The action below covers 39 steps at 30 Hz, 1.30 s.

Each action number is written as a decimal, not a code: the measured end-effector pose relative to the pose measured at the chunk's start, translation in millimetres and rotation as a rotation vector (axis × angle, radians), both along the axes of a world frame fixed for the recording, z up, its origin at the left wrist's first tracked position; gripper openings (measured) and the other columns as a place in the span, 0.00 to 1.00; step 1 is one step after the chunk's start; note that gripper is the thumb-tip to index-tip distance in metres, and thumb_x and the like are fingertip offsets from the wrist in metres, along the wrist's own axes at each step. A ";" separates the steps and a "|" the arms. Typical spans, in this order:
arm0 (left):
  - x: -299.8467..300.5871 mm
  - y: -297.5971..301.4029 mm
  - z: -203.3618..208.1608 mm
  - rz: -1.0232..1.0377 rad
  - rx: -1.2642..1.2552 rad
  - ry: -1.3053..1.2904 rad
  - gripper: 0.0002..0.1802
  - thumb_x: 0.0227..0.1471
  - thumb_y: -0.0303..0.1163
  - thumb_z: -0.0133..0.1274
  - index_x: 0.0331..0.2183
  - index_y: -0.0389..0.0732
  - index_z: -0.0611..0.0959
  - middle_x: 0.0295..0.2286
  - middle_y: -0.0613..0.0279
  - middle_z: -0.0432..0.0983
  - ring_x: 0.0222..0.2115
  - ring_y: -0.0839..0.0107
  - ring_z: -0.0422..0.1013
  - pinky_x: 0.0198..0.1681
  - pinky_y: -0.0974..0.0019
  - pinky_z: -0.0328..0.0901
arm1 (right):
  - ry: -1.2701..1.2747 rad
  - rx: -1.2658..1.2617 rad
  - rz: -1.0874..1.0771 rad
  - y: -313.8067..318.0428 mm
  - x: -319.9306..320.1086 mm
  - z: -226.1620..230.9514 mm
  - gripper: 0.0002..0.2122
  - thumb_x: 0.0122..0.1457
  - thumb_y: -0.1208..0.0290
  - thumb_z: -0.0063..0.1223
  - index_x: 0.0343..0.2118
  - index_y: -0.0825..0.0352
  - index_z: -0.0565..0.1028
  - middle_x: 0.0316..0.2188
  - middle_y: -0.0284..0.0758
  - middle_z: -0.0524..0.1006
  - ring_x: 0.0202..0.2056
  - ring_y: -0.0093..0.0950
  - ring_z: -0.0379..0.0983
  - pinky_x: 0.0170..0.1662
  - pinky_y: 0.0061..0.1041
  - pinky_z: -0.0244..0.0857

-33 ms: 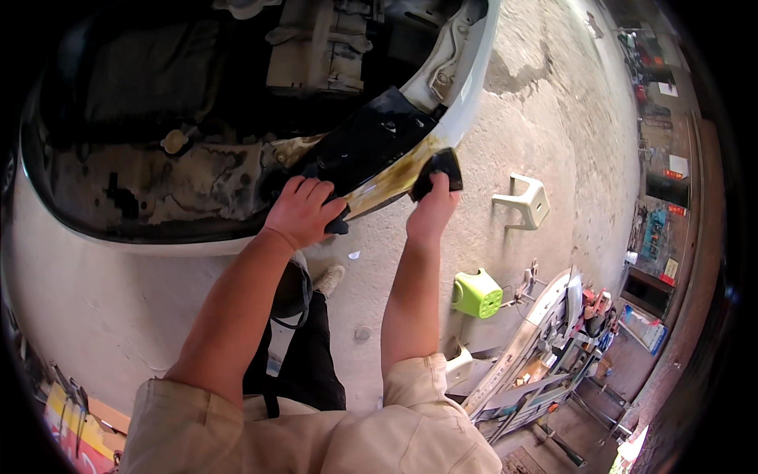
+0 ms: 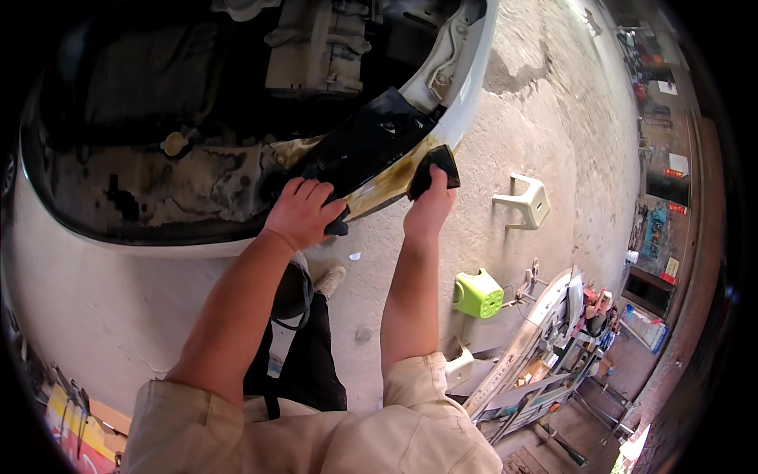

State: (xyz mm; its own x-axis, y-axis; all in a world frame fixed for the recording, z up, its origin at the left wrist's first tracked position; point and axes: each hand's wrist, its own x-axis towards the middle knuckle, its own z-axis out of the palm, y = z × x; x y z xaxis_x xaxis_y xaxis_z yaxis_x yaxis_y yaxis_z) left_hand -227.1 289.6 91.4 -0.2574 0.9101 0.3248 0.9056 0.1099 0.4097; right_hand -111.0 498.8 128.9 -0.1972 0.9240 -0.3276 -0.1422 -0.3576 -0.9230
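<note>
The front of a pale-painted car [image 2: 118, 243] with its engine bay exposed lies before me. At its near right corner sits a yellowed headlight [image 2: 387, 183] with a black housing [image 2: 367, 142]. My right hand [image 2: 430, 201] is closed on a black, flat, angular pad [image 2: 438, 167], held at the headlight's outer side; whether it touches is unclear. My left hand [image 2: 304, 212] lies at the headlight's inner end, fingers curled over a dark cloth-like piece [image 2: 338, 224], most of it hidden under the palm.
A white stool [image 2: 527, 204] and a green stool [image 2: 478, 294] are on the concrete floor to the right, with another white stool [image 2: 458, 367] near my right sleeve. A rack of tools and parts [image 2: 545, 355] stands lower right. A dark bucket-like container [image 2: 292, 292] is by my legs.
My right hand and the black pad have shifted slightly up and to the left along the headlight's outer side. My left hand stays in place.
</note>
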 end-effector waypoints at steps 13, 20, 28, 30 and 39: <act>-0.4 -0.9 0.0 -0.003 0.022 -0.020 0.34 0.25 0.39 0.72 0.41 0.54 0.79 0.43 0.60 0.72 0.46 0.56 0.70 0.53 0.49 0.62 | 0.144 0.289 0.054 -24.6 32.6 28.7 0.09 0.64 0.79 0.50 0.44 0.63 0.66 0.43 0.34 0.74 0.42 0.27 0.73 0.54 0.33 0.69; -1.2 -2.1 -2.8 0.004 0.024 -0.012 0.34 0.25 0.39 0.72 0.41 0.54 0.79 0.44 0.60 0.72 0.47 0.56 0.70 0.55 0.49 0.61 | -0.200 0.318 -0.010 2.1 -2.1 -11.5 0.24 0.61 0.70 0.63 0.54 0.70 0.61 0.41 0.39 0.71 0.40 0.26 0.70 0.46 0.28 0.66; -0.2 -2.6 -3.0 -0.001 -0.019 -0.017 0.33 0.28 0.40 0.72 0.42 0.55 0.79 0.45 0.60 0.72 0.48 0.56 0.70 0.56 0.49 0.60 | -0.482 0.430 -0.147 -14.9 -33.3 -27.5 0.19 0.63 0.65 0.63 0.48 0.75 0.72 0.38 0.38 0.79 0.37 0.24 0.74 0.43 0.23 0.69; -2.4 -3.2 0.3 -0.014 -0.047 0.014 0.31 0.32 0.44 0.70 0.43 0.55 0.80 0.46 0.61 0.72 0.48 0.58 0.69 0.56 0.51 0.61 | -0.508 0.480 -0.139 -0.3 -37.5 -18.9 0.15 0.64 0.64 0.62 0.40 0.74 0.75 0.32 0.35 0.79 0.34 0.23 0.73 0.39 0.24 0.68; -1.6 0.1 1.7 -0.033 -0.055 -0.009 0.35 0.27 0.42 0.72 0.44 0.55 0.79 0.46 0.59 0.72 0.48 0.57 0.69 0.56 0.49 0.60 | -0.421 0.480 -0.138 -1.5 -27.6 -22.4 0.12 0.63 0.67 0.63 0.36 0.73 0.76 0.29 0.31 0.78 0.30 0.18 0.71 0.35 0.22 0.67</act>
